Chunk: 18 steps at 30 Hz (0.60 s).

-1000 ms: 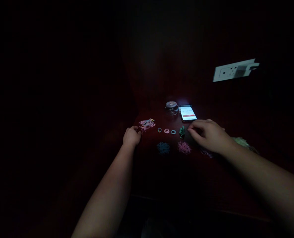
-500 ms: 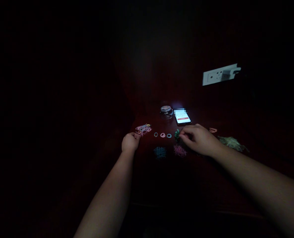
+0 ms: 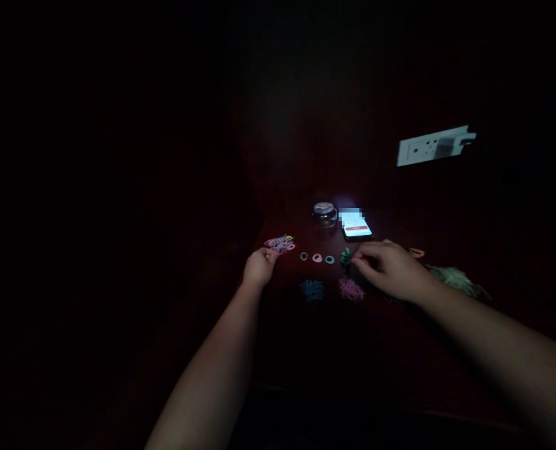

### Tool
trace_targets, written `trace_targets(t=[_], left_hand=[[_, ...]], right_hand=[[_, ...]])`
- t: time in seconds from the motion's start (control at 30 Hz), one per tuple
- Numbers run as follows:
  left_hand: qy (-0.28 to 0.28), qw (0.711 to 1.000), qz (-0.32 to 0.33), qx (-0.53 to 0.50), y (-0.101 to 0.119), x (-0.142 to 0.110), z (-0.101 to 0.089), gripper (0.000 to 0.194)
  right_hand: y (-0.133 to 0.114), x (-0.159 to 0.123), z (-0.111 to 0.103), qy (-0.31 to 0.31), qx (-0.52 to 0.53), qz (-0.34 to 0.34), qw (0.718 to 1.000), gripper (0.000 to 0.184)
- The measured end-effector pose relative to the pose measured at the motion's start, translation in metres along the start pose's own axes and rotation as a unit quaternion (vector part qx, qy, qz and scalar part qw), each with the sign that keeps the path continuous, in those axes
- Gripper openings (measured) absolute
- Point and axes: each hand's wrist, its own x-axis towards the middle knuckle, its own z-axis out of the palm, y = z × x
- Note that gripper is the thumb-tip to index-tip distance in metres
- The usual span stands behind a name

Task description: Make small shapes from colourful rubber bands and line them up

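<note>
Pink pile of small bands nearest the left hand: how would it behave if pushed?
The pink pile is loose thin loops, so it would probably scatter rather than slide whole. Each loop looks floppy and light. The left hand touches its edge.

The table (image 3: 306, 325) under my arms looks like dark reddish wood with a faint polished sheen near the middle of the frame. The small bands, both the mixed pile (image 3: 280, 244) at my left hand (image 3: 259, 269) and the green clump (image 3: 345, 257) at my right hand (image 3: 390, 269), look like thin, matt, rubbery loops. The phone (image 3: 356, 225) has a glossy glass screen. Left of it, the little jar (image 3: 325, 214) looks like clear, shiny glass. The socket plate (image 3: 428, 149) at upper right is smooth white plastic.
</note>
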Motion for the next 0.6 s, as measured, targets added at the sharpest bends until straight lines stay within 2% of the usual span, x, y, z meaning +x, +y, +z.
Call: trace_targets(t=[0.17,0.33,0.5,0.6], left_hand=[[0.005,0.999,0.003,-0.032,0.001,-0.001,0.001,0.017],[0.003,0.996,0.042,-0.073,0.008,-0.003,0.002,0.017],[-0.020,0.982,0.139,-0.129,0.029,-0.011,0.005,0.017],[-0.032,0.973,0.193,-0.121,0.048,-0.023,0.007,0.017]], right_hand=[[0.004,0.000,0.002,-0.007,0.006,-0.004,1.000,0.021],[0.003,-0.001,0.001,-0.012,0.004,0.006,1.000,0.021],[0.000,0.000,0.002,-0.016,0.011,0.009,1.000,0.018],[-0.005,0.000,0.005,-0.007,0.017,-0.008,1.000,0.012]])
